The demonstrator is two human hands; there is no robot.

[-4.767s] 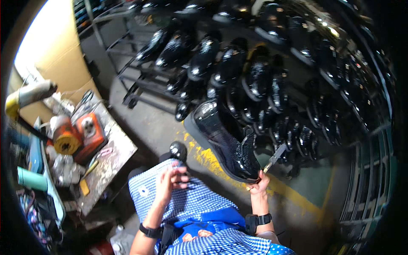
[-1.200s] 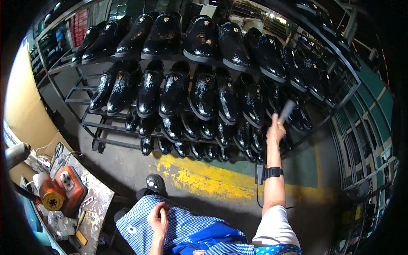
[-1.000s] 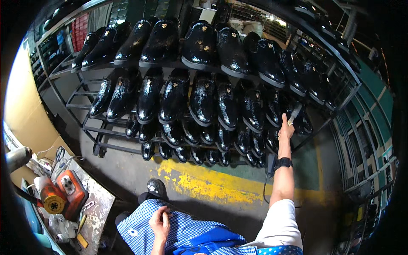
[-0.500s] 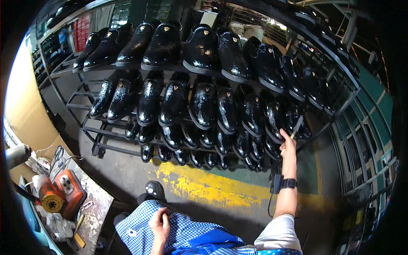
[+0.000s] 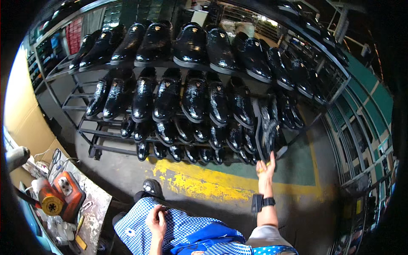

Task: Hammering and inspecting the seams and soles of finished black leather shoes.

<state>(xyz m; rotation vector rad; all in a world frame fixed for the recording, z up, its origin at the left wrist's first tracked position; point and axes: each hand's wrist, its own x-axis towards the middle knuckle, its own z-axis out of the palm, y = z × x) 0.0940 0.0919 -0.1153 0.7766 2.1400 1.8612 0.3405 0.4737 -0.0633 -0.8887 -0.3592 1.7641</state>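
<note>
At the right end of the rack's second shelf, my right hand (image 5: 265,168) is closed at the toe end of a glossy black shoe (image 5: 268,125). That shoe is blurred and tilted out of its row, with another dark sole edge beside it. A thin yellow-handled tool (image 5: 268,163) shows between the same fingers; its far end is unclear against the shoe. Over the blue checked apron (image 5: 187,221), my left hand (image 5: 156,221) rests with its fingers curled in and nothing visible in them.
A dark metal rack (image 5: 106,147) carries several rows of glossy black shoes (image 5: 193,44), some with gold ornaments. At left, a worn workbench (image 5: 95,212) holds an orange device (image 5: 70,191) and small tools. Yellow paint (image 5: 204,182) marks the floor; another rack (image 5: 357,140) stands right.
My right hand has come down and left, toward me. A shoe at the right of the second shelf has tilted out of its row. My left hand stays over the apron.
</note>
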